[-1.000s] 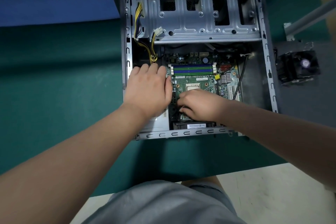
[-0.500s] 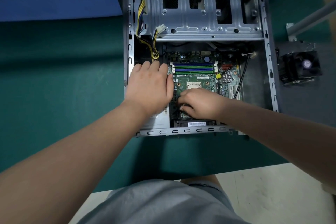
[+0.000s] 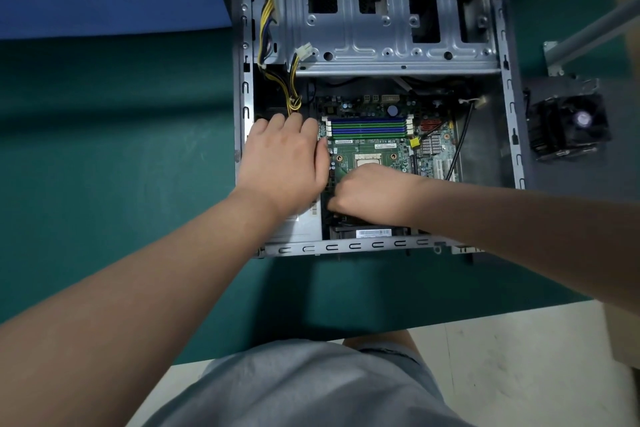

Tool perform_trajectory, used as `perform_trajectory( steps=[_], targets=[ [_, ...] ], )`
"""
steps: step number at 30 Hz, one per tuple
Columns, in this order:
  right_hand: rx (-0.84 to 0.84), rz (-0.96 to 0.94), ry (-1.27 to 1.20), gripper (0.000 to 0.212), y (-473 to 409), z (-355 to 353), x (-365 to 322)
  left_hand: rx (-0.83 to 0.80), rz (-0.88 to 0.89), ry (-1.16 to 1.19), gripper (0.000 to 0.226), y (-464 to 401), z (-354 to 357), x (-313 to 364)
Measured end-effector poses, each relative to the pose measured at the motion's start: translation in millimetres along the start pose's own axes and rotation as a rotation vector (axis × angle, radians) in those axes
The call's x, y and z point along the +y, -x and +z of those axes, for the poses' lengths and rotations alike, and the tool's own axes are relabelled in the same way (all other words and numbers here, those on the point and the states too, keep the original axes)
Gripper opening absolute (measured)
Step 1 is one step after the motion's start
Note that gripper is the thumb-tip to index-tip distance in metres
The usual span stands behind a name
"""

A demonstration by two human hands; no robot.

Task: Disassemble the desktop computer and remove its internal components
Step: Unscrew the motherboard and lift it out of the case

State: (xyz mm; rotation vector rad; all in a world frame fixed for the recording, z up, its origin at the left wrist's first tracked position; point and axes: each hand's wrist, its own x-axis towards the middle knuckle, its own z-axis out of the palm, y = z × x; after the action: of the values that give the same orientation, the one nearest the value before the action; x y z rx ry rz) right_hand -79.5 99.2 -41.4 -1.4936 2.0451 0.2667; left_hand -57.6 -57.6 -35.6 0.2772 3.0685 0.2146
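Note:
The open desktop case (image 3: 513, 135) lies on its side on a green mat. Inside it are the green motherboard (image 3: 367, 146) with its blue and green memory slots (image 3: 367, 126) and a bare CPU socket (image 3: 367, 159). My left hand (image 3: 287, 163) rests flat on the grey power supply (image 3: 298, 229) at the case's left, fingers straight and pointing toward the yellow cables (image 3: 291, 88). My right hand (image 3: 370, 194) is curled over a dark part at the motherboard's near left edge. Its fingertips and whatever they grip are hidden.
A metal drive cage (image 3: 391, 28) spans the far half of the case. A black cable (image 3: 462, 135) runs down the motherboard's right side. A removed cooler with fan (image 3: 568, 125) sits on a grey sheet right of the case. The table's near edge lies below my arms.
Both hands stay where they were, left on the power supply and right curled at the board's edge. Only the camera has shifted slightly.

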Motion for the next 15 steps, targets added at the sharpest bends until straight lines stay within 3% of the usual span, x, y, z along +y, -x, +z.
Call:
perform_trajectory(
  steps=[3, 7, 15],
  targets=[
    [-0.046, -0.046, 0.128, 0.011, -5.1, -2.0, -2.9, -0.004, 0.001, -0.003, 0.032, 0.1, -0.1, 0.7],
    [-0.064, 0.01, 0.113, 0.015, -9.4, 1.7, -4.0, -0.008, 0.002, -0.006, 0.033, -0.2, 0.3, 0.0],
    [-0.01, -0.059, 0.009, 0.014, -10.0, 9.0, 4.2, -0.016, -0.002, -0.012, 0.034, 0.0, -0.2, 0.4]
  ],
)
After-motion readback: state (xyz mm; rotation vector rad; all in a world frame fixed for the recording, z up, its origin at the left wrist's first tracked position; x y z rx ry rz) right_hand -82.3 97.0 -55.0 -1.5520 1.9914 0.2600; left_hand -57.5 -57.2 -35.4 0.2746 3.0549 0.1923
